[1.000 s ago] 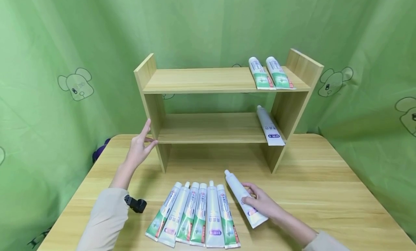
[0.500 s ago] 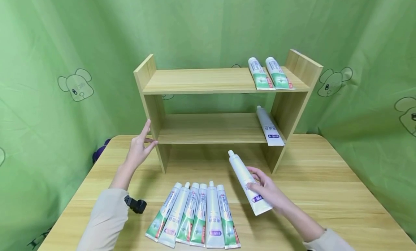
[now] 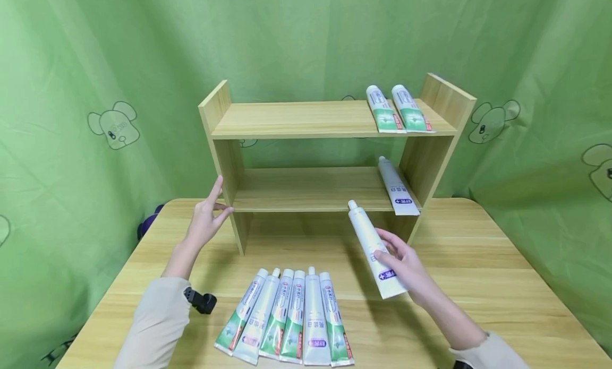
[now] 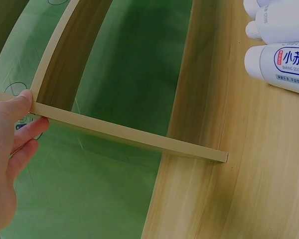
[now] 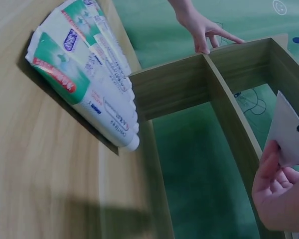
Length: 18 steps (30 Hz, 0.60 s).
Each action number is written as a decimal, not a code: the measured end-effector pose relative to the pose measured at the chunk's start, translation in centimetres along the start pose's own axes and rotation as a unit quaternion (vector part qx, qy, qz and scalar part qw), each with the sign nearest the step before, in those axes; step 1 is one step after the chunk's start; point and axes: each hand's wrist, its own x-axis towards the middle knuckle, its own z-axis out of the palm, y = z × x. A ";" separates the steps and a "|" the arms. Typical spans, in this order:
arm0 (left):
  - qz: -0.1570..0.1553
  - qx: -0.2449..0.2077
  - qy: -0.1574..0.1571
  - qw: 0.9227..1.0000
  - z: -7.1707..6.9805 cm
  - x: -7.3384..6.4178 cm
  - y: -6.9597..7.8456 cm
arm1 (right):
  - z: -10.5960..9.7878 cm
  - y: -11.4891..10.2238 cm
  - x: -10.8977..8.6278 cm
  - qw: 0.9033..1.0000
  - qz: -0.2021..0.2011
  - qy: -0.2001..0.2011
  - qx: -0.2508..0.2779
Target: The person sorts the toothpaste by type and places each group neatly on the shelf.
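My right hand [image 3: 401,265] grips a white toothpaste tube [image 3: 367,236] with purple lettering, held tilted in the air in front of the wooden shelf [image 3: 306,135], cap up and towards it. In the right wrist view the crimped end of this tube [image 5: 288,132] shows above the fingers. With thumb and fingers, my left hand [image 3: 204,220] pinches the shelf's left side panel [image 4: 124,132] at the height of the middle board. One white tube [image 3: 397,187] lies at the right of that board. Two green-and-white tubes [image 3: 382,111] lie on the top board's right.
On the table [image 3: 478,294] in front of the shelf, several toothpaste tubes [image 3: 291,316], white and green-and-white, lie fanned side by side, caps towards the shelf. A green curtain [image 3: 306,40] hangs behind. Something purple [image 3: 149,223] shows past the table's left edge.
My right hand has raised the white toothpaste tube from beside the fanned tubes, moving it up, forward and slightly right towards the shelf. The left hand has stayed at the side panel.
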 end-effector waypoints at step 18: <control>0.001 -0.002 0.001 1.000 0.0 0.0 0.1 | -0.2 -2.1 0.7 0.992 0.033 0.032 0.121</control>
